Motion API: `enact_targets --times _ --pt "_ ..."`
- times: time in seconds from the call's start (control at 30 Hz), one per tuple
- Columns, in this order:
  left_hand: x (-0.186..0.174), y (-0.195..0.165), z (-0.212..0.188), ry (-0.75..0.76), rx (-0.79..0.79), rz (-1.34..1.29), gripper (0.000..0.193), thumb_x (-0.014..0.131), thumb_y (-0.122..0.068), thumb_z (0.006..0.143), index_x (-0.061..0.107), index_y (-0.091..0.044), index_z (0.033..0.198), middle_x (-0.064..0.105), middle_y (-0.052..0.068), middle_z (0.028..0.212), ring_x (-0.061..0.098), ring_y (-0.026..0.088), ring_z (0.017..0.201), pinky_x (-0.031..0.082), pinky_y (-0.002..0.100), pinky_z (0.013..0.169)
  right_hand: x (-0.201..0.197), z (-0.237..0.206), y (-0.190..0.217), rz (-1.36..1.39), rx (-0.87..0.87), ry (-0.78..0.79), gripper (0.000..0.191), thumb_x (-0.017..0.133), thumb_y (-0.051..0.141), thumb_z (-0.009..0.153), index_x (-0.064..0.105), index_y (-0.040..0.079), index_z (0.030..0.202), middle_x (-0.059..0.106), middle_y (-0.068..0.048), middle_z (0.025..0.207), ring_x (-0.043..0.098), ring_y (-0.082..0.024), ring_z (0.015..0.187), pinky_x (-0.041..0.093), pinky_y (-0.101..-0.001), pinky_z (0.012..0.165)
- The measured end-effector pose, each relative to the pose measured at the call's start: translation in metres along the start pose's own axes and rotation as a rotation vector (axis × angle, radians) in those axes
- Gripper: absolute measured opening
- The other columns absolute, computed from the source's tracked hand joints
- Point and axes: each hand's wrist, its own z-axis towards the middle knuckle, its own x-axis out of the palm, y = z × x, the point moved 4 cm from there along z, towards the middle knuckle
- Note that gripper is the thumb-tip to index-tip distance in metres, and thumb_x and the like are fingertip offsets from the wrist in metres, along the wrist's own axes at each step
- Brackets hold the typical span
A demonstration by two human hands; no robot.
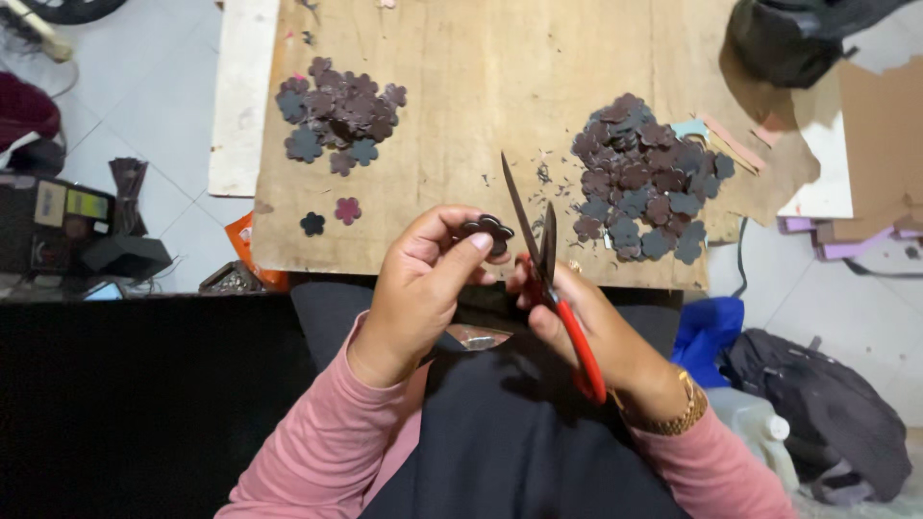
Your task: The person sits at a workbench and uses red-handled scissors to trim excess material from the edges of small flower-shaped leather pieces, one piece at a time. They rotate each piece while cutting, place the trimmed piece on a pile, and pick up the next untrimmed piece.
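Overhead view of a seated person working at the near edge of a bare brown wooden board. The left hand, in a pink sleeve, pinches a small dark flower-shaped cut-out between thumb and fingertips, holding it just above the board's near edge. The right hand, wearing a gold-coloured bracelet at the wrist, is closed around the handles of a pair of red-handled scissors; the blades stand narrowly parted and point away from the body, their inner edge just beside the held cut-out (whether the blades touch it cannot be told).

On the board, upper left, lies a smaller heap of dark flower-shaped pieces, with two single flower pieces apart from it near the left edge. To the right lies a larger heap of similar flower pieces, and fine dark trimmings are scattered between the scissor tips and this heap. A white panel lies along the board's left side. On the floor to the right are a blue cloth and a dark grey backpack; a black bag rests at the board's far right corner.
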Motion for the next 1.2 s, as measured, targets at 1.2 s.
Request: enact_targets --times 1.2 --pt "0.003 0.006 -0.025 -0.041 0.009 -0.018 0.010 0.069 0.004 0.097 0.061 0.002 0.102 0.073 0.010 0.091 0.069 0.010 0.074 0.059 0.024 0.066 0.024 -0.001 0.003 -0.002 0.002 0.154 0.072 0.047 0.068 0.103 0.053 -0.001 0.124 0.057 -0.006 0.105 0.055 -0.015 0.096 0.050 -0.0301 0.088"
